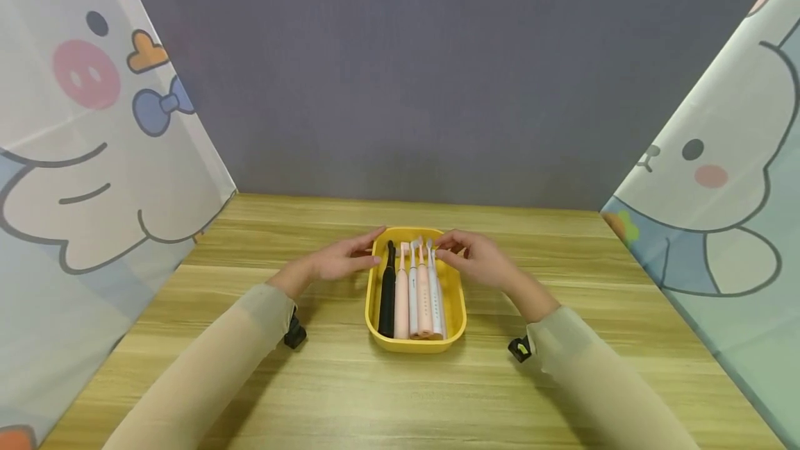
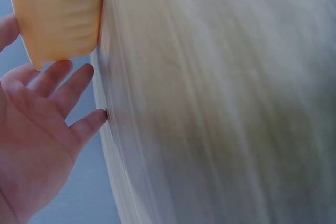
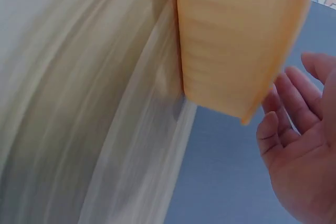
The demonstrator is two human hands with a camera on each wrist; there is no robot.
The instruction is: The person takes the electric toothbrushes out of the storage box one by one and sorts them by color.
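Note:
A yellow plastic basket [image 1: 417, 346] stands on the wooden table, holding several electric toothbrushes side by side, heads pointing away from me. Leftmost is a black toothbrush [image 1: 387, 301]; beside it lie a pink toothbrush [image 1: 402, 301] and white and pink ones. My left hand [image 1: 340, 259] is at the basket's upper left side, fingers spread, fingertips against or very near its wall. My right hand [image 1: 481, 260] hovers over the upper right rim, fingers loosely bent, thumb and fingertips close to the head of a white toothbrush [image 1: 433, 276]. Whether they touch it cannot be told.
The wooden table [image 1: 337, 394] runs back to a grey wall [image 1: 400, 75]. Cartoon-printed curtains [image 1: 81, 193] flank it on the left and right. A black wrist device [image 1: 295, 332] sits under each sleeve cuff.

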